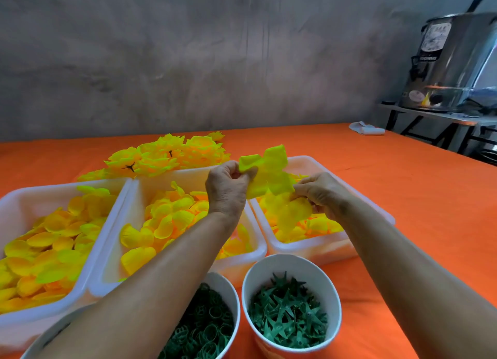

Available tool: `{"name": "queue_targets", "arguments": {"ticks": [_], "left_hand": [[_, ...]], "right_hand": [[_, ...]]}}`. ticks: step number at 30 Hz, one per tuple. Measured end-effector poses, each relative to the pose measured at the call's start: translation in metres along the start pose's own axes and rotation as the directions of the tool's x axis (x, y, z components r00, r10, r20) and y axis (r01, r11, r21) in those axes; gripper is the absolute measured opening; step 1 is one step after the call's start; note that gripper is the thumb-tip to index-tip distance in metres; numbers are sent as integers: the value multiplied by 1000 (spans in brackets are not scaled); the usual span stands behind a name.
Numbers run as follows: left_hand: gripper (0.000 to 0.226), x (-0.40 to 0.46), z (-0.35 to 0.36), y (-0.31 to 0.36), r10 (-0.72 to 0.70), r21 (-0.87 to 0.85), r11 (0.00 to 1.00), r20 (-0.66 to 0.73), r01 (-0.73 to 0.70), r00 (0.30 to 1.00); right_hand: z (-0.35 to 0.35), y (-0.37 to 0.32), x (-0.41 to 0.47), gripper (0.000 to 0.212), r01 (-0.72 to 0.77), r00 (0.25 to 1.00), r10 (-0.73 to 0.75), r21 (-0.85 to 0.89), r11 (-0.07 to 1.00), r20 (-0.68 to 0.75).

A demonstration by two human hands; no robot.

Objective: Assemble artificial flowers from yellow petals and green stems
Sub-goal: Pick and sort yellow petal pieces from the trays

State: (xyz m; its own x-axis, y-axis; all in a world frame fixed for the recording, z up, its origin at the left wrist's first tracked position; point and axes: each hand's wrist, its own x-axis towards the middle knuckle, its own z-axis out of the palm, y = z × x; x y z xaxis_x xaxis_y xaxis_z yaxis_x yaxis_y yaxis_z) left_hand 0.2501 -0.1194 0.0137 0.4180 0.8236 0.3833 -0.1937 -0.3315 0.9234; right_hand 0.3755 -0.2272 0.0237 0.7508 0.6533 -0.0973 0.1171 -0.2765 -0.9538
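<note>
My left hand (227, 187) pinches one lobe of a yellow petal layer (269, 171) held up above the trays. My right hand (318, 190) pinches the same layer's lower right edge, and a second yellow petal piece (294, 214) hangs under its fingers. Below them stand three white trays: the right tray (322, 247), the middle tray (172, 224) and the left tray (53, 240), each filled with loose yellow petals. Two white cups sit nearest me, one with green star-shaped calyx pieces (289, 311), one with green ring pieces (207, 329).
A pile of finished yellow flowers (164, 156) lies behind the trays on the orange tablecloth (403, 197). A white rolled object (367, 129) rests at the far right edge. A steel urn (451, 62) stands on a side table beyond.
</note>
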Motion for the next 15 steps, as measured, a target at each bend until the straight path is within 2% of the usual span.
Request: {"name": "queue_targets", "arguments": {"ticks": [1,3,5,8,9,13,15], "left_hand": [[4,-1,0,-1,-7,8,1000,21,7,1000],[7,-1,-3,-3,-22,38,999,59,19,998],[11,-1,-6,-6,-39,71,997,90,33,995],[10,-4,-7,-10,-60,96,994,180,43,982],[9,-6,-7,-11,-68,106,993,221,46,973],[28,-13,-1,-17,-86,295,955,316,-12,945],[30,-15,1,-17,-82,416,907,323,-64,943]], "right_hand": [[-2,0,2,13,3,999,-1,41,999,-37],[-6,1,5,20,3,994,9,111,994,-106],[-10,1,3,24,-15,997,22,91,996,-80],[-12,1,-3,28,-49,990,60,-92,995,125],[-14,0,-3,30,-39,987,63,-160,986,149],[-32,-4,1,36,22,1000,-19,-298,954,13],[-40,-4,-1,38,37,998,-11,-442,896,61]]}}
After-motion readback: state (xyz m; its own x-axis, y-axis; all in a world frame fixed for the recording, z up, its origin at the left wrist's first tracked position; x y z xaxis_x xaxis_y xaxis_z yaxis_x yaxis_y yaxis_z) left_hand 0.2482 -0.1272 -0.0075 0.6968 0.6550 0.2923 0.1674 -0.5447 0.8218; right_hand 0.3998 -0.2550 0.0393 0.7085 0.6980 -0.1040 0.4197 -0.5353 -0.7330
